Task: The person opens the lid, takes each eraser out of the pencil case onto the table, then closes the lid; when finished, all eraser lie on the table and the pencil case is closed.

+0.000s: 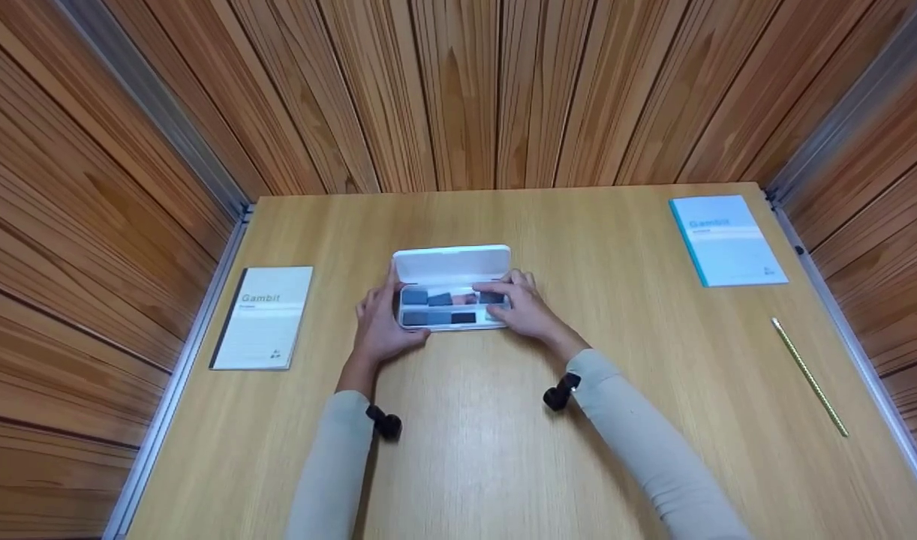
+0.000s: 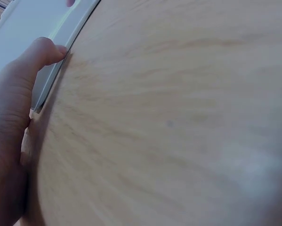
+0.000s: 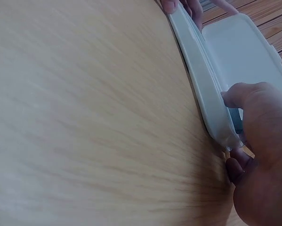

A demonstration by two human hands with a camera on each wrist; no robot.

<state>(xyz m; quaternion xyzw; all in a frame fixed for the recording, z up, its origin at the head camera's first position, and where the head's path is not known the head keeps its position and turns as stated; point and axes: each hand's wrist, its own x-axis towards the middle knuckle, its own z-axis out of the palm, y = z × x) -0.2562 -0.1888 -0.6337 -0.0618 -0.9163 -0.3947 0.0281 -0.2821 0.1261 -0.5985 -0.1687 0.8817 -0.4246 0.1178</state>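
A white pencil case point(image 1: 451, 264) lies open in the middle of the table, its lid tipped up at the far side. Grey blocks point(image 1: 416, 298) and a small pinkish piece point(image 1: 464, 298) sit in its back row; a long grey-blue piece point(image 1: 426, 318) lies in the front row. My left hand point(image 1: 383, 330) grips the case's left end, thumb along the near edge point(image 2: 51, 77). At the right end, my right hand point(image 1: 532, 311) holds on with thumb and index finger reaching in over the compartments. The other right fingers point(image 3: 235, 170) curl outside the case's end.
A white notebook with a dark spine point(image 1: 267, 322) lies to the left. Another notebook with a teal spine point(image 1: 732, 240) lies at the back right, and a thin gold stick point(image 1: 810, 376) rests nearer on the right. Wood-panelled walls point(image 1: 458, 90) enclose the table point(image 1: 458, 450).
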